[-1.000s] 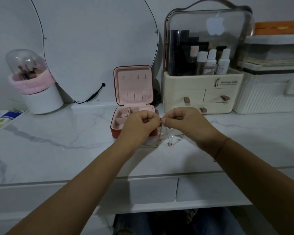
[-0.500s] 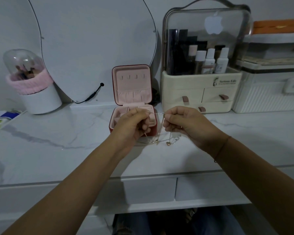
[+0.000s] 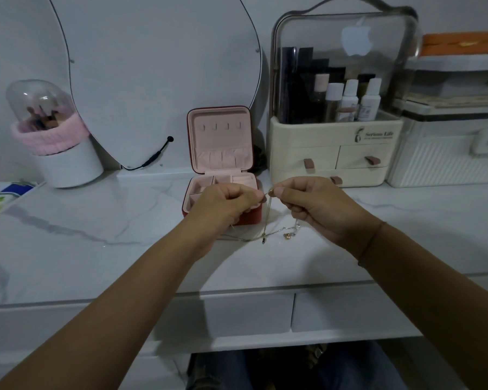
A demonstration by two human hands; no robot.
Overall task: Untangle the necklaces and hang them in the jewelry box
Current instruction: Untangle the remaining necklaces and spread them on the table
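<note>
Gold-toned chain, so fine that I cannot tell where one of the necklaces (image 3: 266, 220) ends and the next begins. Part of the heap is lost under the wrists. The left hand (image 3: 226, 204) hides much of the tray of the jewelry box (image 3: 219, 142).

Both arms reach forward, knuckles up and fingers curled. The left hand and right hand (image 3: 316, 206) each pinch the chain between thumb and forefinger, their tips nearly meeting just in front of the box's right corner.

From that pinch one strand hangs straight down to the marble top (image 3: 96, 249). The rest lies there in a loose tangle running left to right, just before the box, whose lid stands upright with its hooks facing the person.
</note>
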